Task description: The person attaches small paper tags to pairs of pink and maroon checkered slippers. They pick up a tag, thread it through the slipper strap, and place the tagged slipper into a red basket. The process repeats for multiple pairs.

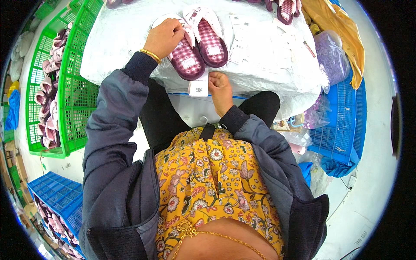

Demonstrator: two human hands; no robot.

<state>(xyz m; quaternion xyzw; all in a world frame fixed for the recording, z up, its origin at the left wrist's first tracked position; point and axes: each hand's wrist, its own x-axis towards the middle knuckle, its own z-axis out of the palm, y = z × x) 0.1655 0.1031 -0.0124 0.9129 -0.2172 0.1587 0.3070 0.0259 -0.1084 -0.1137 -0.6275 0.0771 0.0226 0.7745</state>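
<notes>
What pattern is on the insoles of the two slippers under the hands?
Purple-and-white check, with maroon outer edges, on the slippers; the head view shows it best.

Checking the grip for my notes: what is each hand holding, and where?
The left hand grips the left slipper at its upper. The right hand pinches the white tag at its edge.

1. A dark navy jacket [117, 173] with ribbed cuffs covers both arms.
2. Under it sits a yellow floral top [212, 182] patterned in pink, white and brown.
3. A gold bangle [151, 55] circles the left wrist.
4. A gold chain necklace [216, 236] hangs at the neck.
5. Black trousers [160, 117] cover the legs.
</notes>
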